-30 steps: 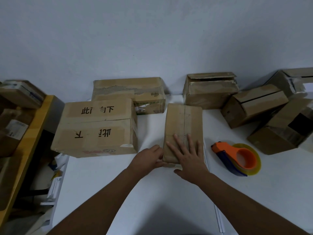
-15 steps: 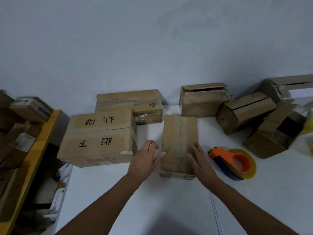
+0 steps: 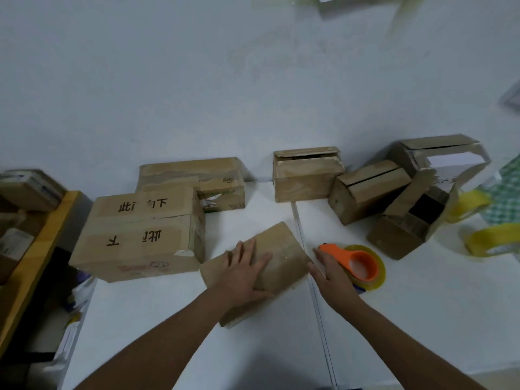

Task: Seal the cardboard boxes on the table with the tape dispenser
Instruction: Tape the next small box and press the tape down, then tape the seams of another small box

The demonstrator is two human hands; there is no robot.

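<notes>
**Small box under the left hand, dispenser at the right**

The small cardboard box (image 3: 270, 263) lies askew near the middle of the white table (image 3: 422, 319). The left hand (image 3: 244, 274) rests flat on its top, fingers spread. Just right of the box, the right hand (image 3: 333, 277) lies with straight fingers beside the orange tape dispenser (image 3: 357, 263); actual contact is unclear. A large printed box (image 3: 140, 237) stands at the left edge, with more boxes (image 3: 365, 192) along the far edge.

Table (image 3: 422, 319) contents: seven cardboard boxes (image 3: 281, 257); one tape dispenser (image 3: 357, 263); two loose yellow tape rolls (image 3: 489, 240). Hands present: two.
</notes>
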